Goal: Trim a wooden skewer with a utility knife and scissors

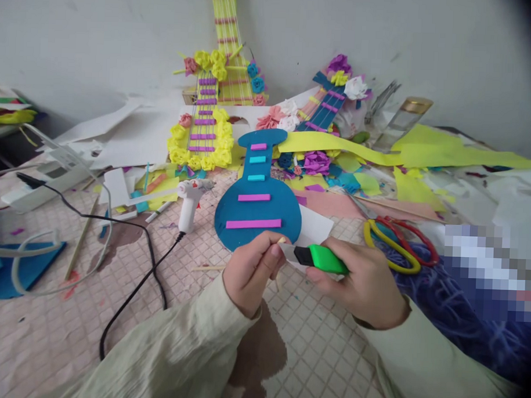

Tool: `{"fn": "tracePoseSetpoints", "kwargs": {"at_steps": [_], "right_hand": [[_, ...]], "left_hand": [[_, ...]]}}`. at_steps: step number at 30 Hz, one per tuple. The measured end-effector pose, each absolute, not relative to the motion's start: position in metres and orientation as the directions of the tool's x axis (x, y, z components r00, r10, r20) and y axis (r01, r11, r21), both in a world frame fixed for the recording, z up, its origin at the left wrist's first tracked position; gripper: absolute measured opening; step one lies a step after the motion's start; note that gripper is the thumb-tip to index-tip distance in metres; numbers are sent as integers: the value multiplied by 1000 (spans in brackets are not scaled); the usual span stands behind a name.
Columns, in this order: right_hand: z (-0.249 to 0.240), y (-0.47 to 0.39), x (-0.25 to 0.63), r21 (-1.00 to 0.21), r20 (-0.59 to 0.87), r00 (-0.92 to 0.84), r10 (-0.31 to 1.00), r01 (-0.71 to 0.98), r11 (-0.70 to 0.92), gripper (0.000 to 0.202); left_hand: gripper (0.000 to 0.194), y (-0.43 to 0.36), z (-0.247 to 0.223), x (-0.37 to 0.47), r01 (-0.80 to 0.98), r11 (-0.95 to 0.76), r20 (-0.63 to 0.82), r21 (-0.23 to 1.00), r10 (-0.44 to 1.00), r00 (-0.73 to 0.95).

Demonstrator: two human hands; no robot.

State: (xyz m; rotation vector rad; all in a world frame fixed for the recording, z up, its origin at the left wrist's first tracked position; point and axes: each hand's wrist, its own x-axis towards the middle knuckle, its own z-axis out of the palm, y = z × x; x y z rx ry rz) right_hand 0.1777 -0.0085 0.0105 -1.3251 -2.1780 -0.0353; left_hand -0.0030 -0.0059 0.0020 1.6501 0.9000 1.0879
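Observation:
My left hand (253, 272) is closed on a thin pale stick (282, 240), whose tip shows above the fingers. In my right hand (362, 282) is a green and black utility knife (326, 259), its blade touching the stick at my left thumb. Just beyond both hands lies a blue guitar-shaped piece (230, 210) bearing purple and light blue strips across it. A white sheet (316, 224) sticks out from under its right side.
A white glue gun (188, 211) stands at the left with its black cable (148, 235). Red and yellow scissors (392, 243) lie at the right beside dark blue strands (440, 304). Behind are flower-decorated paper instruments (202, 124), yellow paper (441, 150) and a glass jar (405, 120).

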Motion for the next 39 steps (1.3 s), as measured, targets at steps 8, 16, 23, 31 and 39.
{"fn": "tracePoseSetpoints", "kwargs": {"at_steps": [8,16,23,31,39], "right_hand": [[11,-8,178,-278,508,-326,798,814,509,37],[11,-9,177,-290,485,-341,805,806,516,39],[10,-9,175,-240,528,-341,778,819,521,47],[8,-11,174,-212,593,-342,729,807,551,55],[12,-12,173,-253,606,-327,726,786,565,55]], "left_hand": [[26,-5,3,-2,94,-417,363,904,865,345],[23,-5,6,-4,235,-526,430,817,828,360],[18,-4,7,-7,303,-594,474,745,792,385],[20,-5,10,-9,174,-615,515,769,758,400],[21,-4,0,-10,-87,-521,507,849,756,414]]}}
